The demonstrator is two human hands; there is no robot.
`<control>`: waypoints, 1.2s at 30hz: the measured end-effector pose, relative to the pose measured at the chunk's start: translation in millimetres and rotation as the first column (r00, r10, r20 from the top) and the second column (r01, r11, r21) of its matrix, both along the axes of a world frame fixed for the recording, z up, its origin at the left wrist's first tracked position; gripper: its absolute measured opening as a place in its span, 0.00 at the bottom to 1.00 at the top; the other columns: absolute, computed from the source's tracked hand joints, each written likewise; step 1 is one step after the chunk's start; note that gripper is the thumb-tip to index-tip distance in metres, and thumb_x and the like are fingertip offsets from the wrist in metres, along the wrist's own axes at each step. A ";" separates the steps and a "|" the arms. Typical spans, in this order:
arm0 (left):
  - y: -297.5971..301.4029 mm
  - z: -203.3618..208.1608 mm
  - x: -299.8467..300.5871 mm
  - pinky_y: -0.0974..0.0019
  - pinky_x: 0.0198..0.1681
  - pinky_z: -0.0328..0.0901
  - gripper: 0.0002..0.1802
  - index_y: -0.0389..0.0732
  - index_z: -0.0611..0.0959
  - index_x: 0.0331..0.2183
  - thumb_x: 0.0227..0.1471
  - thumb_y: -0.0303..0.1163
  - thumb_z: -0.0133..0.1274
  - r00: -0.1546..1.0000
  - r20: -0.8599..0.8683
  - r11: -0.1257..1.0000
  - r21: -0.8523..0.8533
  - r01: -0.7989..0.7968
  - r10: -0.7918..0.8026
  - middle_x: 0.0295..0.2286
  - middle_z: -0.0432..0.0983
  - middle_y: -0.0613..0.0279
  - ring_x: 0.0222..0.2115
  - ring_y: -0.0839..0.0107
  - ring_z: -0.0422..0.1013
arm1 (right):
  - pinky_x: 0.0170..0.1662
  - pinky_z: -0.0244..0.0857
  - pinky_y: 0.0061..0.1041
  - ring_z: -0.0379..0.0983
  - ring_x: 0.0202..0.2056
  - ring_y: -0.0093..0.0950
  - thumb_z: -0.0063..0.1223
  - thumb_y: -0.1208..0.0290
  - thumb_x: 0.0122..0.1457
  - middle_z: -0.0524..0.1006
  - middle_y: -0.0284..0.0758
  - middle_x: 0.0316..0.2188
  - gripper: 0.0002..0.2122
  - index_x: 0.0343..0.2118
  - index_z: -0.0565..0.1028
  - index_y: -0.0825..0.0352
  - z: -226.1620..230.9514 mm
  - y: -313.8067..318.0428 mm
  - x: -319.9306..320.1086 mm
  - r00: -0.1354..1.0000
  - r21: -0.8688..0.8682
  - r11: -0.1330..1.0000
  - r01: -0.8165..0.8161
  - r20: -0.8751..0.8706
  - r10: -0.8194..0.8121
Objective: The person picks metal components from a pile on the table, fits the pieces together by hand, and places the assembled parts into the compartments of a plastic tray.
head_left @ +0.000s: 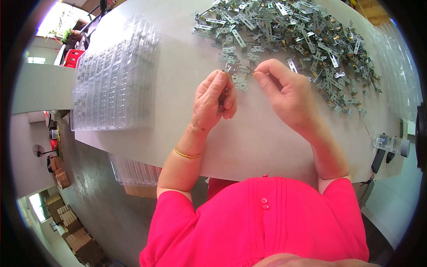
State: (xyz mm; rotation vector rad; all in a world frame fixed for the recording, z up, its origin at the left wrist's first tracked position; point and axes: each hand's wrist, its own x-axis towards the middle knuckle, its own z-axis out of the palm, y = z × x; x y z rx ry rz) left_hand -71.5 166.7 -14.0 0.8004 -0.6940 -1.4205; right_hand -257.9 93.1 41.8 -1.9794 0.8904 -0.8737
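My left hand (208, 99) is closed above the table, its fingers curled round several small metal brackets (223, 95); how many lie in the palm is hidden. Opposite it, my right hand (284, 91) pinches the end of a small metal bracket (251, 70) between thumb and forefinger. A few loose metal pieces (240, 83) lie on the table between the two hands. Beyond them spreads a large heap of silvery metal brackets (307, 38), some with brass-coloured parts.
A tall stack of clear plastic trays (115, 80) stands on the table (178, 53) at the left. More clear plastic trays (396, 66) are at the far right. A clear bottle (388, 143) lies near the right edge beside a black object (378, 160). More trays (133, 170) sit below the table's left edge.
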 end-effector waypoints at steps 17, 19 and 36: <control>1.4 -5.2 0.0 0.71 0.12 0.56 0.18 0.40 0.71 0.33 0.71 0.42 0.38 0.972 0.233 0.998 -0.056 0.003 0.010 0.13 0.63 0.64 0.09 0.74 0.58 | 0.25 0.63 0.33 0.72 0.20 0.36 0.56 0.72 0.63 0.75 0.40 0.19 0.04 0.33 0.75 0.65 2.3 1.1 0.7 0.998 -0.020 1.000 -0.021 -0.067 0.020; 1.9 -5.2 -0.4 0.71 0.13 0.56 0.17 0.40 0.71 0.33 0.71 0.41 0.39 0.967 0.254 0.999 -0.040 -0.011 0.021 0.14 0.65 0.63 0.09 0.75 0.59 | 0.25 0.63 0.33 0.72 0.20 0.37 0.55 0.72 0.63 0.75 0.40 0.19 0.04 0.33 0.75 0.66 3.7 1.5 -0.1 0.996 -0.021 1.000 -0.020 -0.082 0.018; 5.0 -2.6 -6.9 0.76 0.17 0.56 0.17 0.40 0.72 0.31 0.70 0.41 0.44 0.837 0.547 0.997 -0.065 0.041 0.001 0.19 0.69 0.68 0.14 0.82 0.61 | 0.36 0.71 0.27 0.76 0.31 0.25 0.42 0.75 0.68 0.78 0.37 0.29 0.09 0.45 0.73 0.72 5.7 -11.1 -11.1 0.975 0.444 0.870 -0.212 0.032 0.220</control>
